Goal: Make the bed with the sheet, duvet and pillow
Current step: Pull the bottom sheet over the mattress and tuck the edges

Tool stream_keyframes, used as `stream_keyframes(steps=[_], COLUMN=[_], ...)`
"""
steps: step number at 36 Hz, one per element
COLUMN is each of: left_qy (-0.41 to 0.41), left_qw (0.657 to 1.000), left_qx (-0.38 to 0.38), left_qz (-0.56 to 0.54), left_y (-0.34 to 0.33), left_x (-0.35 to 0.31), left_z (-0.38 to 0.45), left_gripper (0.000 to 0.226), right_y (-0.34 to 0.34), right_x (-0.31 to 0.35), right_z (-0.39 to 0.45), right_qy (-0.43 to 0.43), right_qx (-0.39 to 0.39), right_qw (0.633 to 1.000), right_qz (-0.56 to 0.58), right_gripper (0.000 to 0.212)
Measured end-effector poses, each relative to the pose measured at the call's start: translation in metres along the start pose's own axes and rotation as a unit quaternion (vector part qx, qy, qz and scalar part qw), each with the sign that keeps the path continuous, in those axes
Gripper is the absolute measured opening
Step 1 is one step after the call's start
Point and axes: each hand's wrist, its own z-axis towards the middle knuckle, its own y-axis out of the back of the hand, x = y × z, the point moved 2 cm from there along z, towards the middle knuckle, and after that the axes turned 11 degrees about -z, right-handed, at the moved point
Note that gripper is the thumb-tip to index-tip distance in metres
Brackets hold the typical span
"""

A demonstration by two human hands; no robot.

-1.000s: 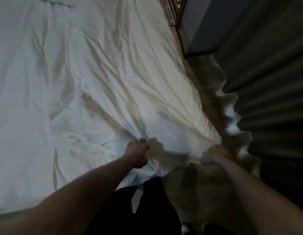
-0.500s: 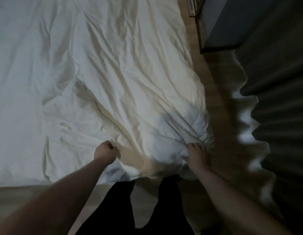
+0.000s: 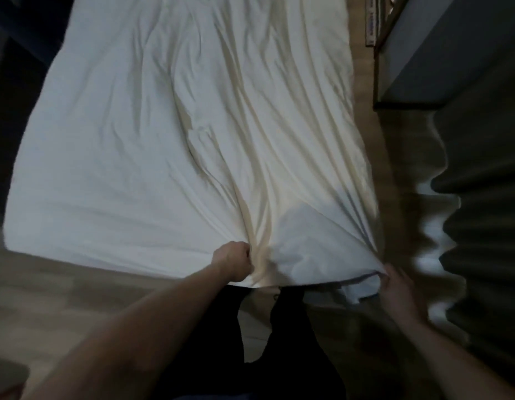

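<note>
Sheet (image 3: 175,145) corner blurred under right hand (image 3: 395,290)

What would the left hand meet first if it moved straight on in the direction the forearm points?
The left hand grips the near edge of the white sheet. Going straight on, up and right, it would likely push into the bunched folds just beyond its knuckles, though depth is unclear.

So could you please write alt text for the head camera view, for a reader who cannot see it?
Seen from above, a person's left hand grips the near edge of a wrinkled white sheet spread over a bed, while the right hand holds its near right corner. Creases fan out from both hands; dark curtains hang to the right above a wooden floor.
</note>
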Motion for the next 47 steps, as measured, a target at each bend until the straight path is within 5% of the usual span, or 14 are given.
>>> stream_keyframes(steps=[3,7,10,13,16,21,25,30,34,38,42,47], left_qy=[-0.003,0.024,0.091,0.111,0.122,0.111,0.113,0.115,0.081,0.088,0.089,0.034], left_qw=[0.995,0.979,0.969,0.975,0.952,0.922,0.921,0.927,0.916,0.915,0.952,0.941], left_qx=[0.075,0.168,0.054,-0.104,-0.204,-0.259,-0.268,-0.26,-0.312,-0.313,-0.233,-0.278], left_qz=[0.072,-0.115,-0.223,-0.165,-0.194,-0.264,-0.26,-0.243,-0.238,-0.237,-0.175,-0.191], left_y=[0.007,0.04,0.083,0.13,0.17,0.208,0.211,0.201,0.203,0.2,0.193,0.2], left_x=[0.004,0.025,0.076,0.13,0.158,0.153,0.149,0.158,0.156,0.159,0.135,0.057], left_z=[0.012,0.034,0.045,0.056,0.078,0.139,0.182,0.203,0.191,0.178,0.171,0.17], left_gripper=[0.03,0.018,0.026,0.022,0.047,0.075,0.071,0.035,0.032,0.032,0.034,0.022], right_y=[-0.015,-0.018,-0.018,-0.013,-0.018,-0.041,-0.064,-0.067,-0.016,0.018,0.005,0.032], right_x=[0.023,0.074,0.135,0.21,0.276,0.364,0.416,0.422,0.378,0.306,0.281,0.288], right_z=[0.011,0.031,0.05,0.064,0.087,0.139,0.178,0.199,0.197,0.186,0.197,0.221], right_qy=[-0.053,-0.013,0.054,0.106,0.118,0.11,0.098,0.15,0.141,0.1,0.034,0.102], right_qx=[0.216,0.233,0.169,0.105,0.092,0.066,0.048,0.043,-0.087,-0.167,-0.005,0.139], right_qw=[0.971,0.957,0.976,0.989,0.988,0.988,0.993,0.98,0.986,0.979,0.998,0.982], right_qz=[-0.089,-0.172,-0.13,-0.023,0.049,0.081,0.039,-0.126,-0.026,0.061,-0.046,-0.076], right_gripper=[0.034,0.038,0.039,0.043,0.053,0.07,0.074,0.033,0.022,0.032,0.036,0.04])
